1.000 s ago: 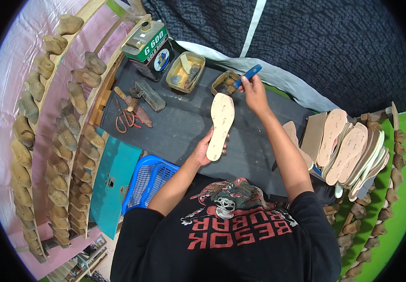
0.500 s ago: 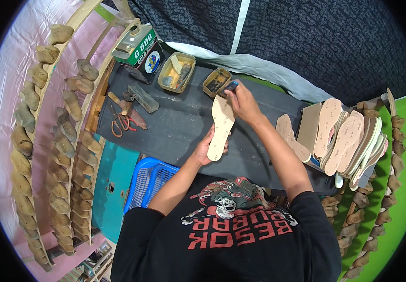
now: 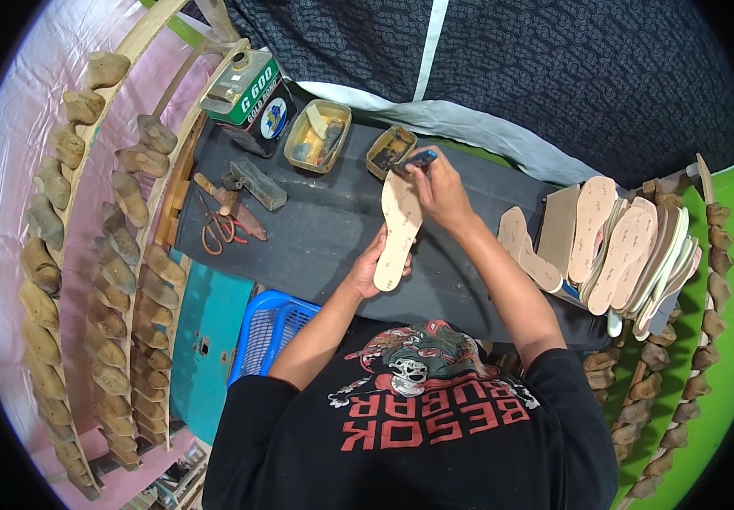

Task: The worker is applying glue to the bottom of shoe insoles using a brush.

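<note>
Gripping insole (image 3: 398, 223) by its edges: left fingers (image 3: 376, 244) | right fingers (image 3: 419, 176): round blue tool (image 3: 423, 158) | tabletop (image 3: 320, 238) stretches between insole and scissors (image 3: 211, 219)

Left fingers (image 3: 376, 247) curled, right fingers (image 3: 422, 180) curled farther forward, both forearms (image 3: 504, 265) bare.

Right hand (image 3: 442, 189): moved from beside the dark-stained tub (image 3: 374, 167) to the upper end of the insole (image 3: 398, 229).
Blue-handled tool (image 3: 422, 158): shifted to the insole's upper edge; handle now mostly covered by fingers.
Metal can (image 3: 239, 92): slightly farther left in view.
</note>
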A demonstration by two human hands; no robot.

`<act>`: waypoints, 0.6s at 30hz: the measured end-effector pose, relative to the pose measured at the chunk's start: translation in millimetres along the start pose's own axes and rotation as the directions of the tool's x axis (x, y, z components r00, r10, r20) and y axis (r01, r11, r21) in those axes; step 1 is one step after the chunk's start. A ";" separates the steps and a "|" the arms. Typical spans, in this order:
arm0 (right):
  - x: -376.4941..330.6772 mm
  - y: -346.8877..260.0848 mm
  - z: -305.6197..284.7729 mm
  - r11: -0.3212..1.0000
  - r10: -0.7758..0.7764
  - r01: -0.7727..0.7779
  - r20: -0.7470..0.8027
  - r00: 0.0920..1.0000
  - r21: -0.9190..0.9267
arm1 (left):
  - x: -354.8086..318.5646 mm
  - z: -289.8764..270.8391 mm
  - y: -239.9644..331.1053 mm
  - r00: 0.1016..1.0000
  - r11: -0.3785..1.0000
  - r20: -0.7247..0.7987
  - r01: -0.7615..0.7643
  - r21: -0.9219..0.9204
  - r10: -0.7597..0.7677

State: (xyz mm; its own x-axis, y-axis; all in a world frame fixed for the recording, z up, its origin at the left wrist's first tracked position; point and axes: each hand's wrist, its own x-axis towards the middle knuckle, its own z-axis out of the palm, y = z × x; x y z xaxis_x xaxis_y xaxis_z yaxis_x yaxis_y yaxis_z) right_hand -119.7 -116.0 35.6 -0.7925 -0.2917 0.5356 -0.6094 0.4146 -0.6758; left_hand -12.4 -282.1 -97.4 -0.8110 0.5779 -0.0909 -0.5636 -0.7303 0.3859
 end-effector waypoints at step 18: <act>-25.5 -24.4 -6.3 1.000 -0.006 0.006 0.015 1.000 0.020 | 10.7 1.4 15.3 0.998 1.000 0.060 -0.010 0.025 0.009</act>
State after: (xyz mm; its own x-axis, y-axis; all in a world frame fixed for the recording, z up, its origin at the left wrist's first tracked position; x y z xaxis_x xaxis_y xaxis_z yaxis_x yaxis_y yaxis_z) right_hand -84.5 -113.2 41.7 -0.7891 -0.3071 0.5320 -0.6143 0.3954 -0.6829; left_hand -29.5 -286.6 -91.2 -0.8050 0.5924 -0.0318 -0.5510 -0.7268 0.4101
